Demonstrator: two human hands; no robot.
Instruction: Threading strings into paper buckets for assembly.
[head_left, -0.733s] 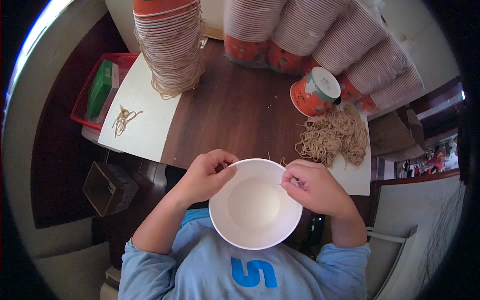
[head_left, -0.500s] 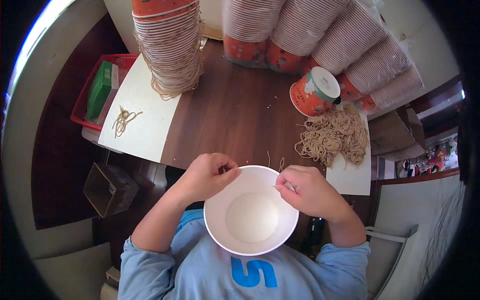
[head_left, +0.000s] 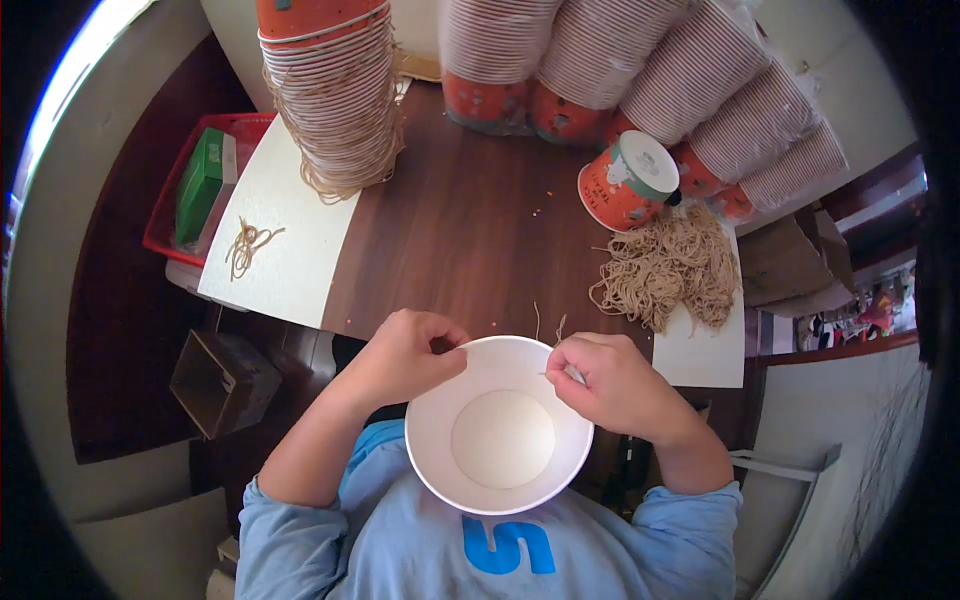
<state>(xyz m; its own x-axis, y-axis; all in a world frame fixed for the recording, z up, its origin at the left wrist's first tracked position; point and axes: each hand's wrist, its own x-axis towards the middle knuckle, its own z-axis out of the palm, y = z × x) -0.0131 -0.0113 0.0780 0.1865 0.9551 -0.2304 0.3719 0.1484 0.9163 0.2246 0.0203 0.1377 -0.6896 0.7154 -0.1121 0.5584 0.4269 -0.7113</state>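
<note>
A white-lined paper bucket (head_left: 503,440) is tipped toward me against my front, its mouth facing up. My left hand (head_left: 418,352) grips its far left rim, thumb by the inside edge and fingers curled around outside. At the far right rim my right hand (head_left: 612,382) is closed around a small, thin metallic tool (head_left: 574,374), its tip pointing in over the rim; most of it is hidden in the fist. Loose ends of tan cord (head_left: 560,325) stick up behind the rim beside my right hand.
Cut tan cords (head_left: 668,262) lie heaped at the table's right. Beside them a finished-looking orange bucket (head_left: 628,180) stands upside down. Wrapped bucket stacks (head_left: 600,50) line the back; a corded stack (head_left: 335,110) rises at left. A red basket (head_left: 165,200) holds a green box.
My left hand has shifted slightly left along the rim. The bucket and my right hand have moved only a little; the right hand keeps the small tool at the rim.
</note>
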